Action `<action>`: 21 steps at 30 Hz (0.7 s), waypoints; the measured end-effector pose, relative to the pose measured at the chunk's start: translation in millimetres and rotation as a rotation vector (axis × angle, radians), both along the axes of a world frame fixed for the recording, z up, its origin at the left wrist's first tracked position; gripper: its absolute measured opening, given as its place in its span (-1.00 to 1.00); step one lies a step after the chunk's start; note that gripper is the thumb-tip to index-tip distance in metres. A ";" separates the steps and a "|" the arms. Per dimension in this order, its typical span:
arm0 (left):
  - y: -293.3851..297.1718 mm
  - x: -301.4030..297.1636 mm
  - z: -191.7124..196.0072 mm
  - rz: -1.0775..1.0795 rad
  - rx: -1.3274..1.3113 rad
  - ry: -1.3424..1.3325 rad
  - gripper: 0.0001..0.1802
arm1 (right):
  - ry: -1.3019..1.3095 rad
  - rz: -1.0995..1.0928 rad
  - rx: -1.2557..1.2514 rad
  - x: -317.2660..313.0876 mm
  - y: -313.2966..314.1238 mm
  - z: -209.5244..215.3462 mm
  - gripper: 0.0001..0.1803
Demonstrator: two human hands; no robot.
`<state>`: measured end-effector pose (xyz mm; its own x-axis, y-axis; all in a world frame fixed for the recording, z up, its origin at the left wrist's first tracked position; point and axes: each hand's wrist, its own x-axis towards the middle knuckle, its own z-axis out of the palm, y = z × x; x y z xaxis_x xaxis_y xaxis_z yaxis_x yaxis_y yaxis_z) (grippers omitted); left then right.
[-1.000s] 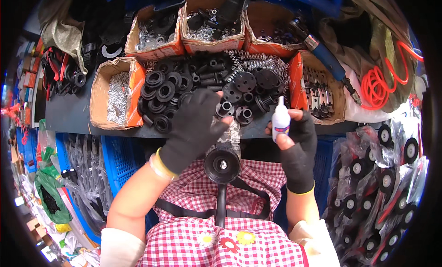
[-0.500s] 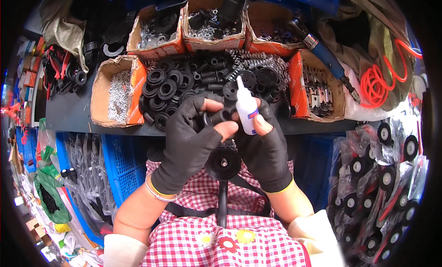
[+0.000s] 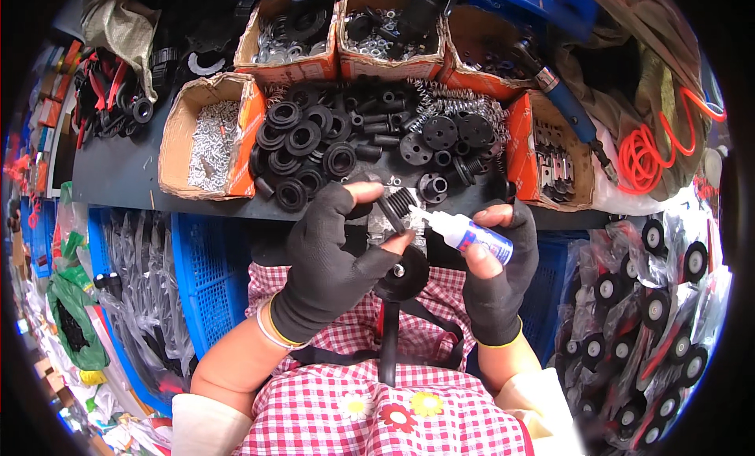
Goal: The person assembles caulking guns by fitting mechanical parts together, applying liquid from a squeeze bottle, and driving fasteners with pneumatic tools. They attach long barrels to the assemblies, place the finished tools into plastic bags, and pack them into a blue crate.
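Observation:
My left hand [image 3: 324,255], in a black fingerless glove, pinches a black threaded fitting [image 3: 402,200] by its wide flange, tilted with the thread facing right. My right hand [image 3: 502,279], gloved the same way, grips a small white squeeze bottle [image 3: 481,240] with a blue label. The bottle lies nearly level, and its narrow nozzle meets the thread or sits just beside it. Below the fitting, a black disc with a metal stud [image 3: 403,273] tops a dark rod in front of my checkered apron. Part of a silvery metal piece [image 3: 380,229] shows behind my left fingers.
Black rings [image 3: 303,139], perforated discs [image 3: 440,132] and springs [image 3: 464,101] are heaped on the dark bench. Cartons of small metal parts [image 3: 211,153] surround them. A blue power driver [image 3: 570,110] and orange coiled hose [image 3: 649,145] lie right. Blue crates [image 3: 206,259] stand below the bench.
The bottle has gone from upright to nearly level, its nozzle now at the fitting's thread. My right hand has moved right and down. The fitting is turned with its thread in view.

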<state>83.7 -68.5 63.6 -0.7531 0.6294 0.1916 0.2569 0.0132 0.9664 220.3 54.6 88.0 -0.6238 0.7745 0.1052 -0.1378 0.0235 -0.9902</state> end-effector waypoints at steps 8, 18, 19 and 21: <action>-6.8 -7.2 4.5 -0.056 -0.104 0.414 -0.37 | -0.140 -0.003 0.398 -1.4 3.5 12.8 -0.68; 3.4 5.5 20.0 -0.082 0.168 -0.829 -0.68 | -0.115 -0.043 0.510 -2.6 1.4 21.2 -0.67; 2.1 5.2 20.5 -0.081 0.169 -0.829 -0.68 | -0.115 -0.042 0.511 -2.3 1.7 20.2 -0.67; -1.0 5.1 21.8 -0.202 0.205 -1.177 -0.60 | -0.080 -0.038 0.606 -1.1 2.9 18.4 -0.67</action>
<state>88.8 -69.4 85.5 -0.4254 0.7941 -0.4341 -0.8005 -0.1065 0.5898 219.2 57.5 106.4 -0.6214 0.6130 0.4879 -0.0517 0.5893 -0.8062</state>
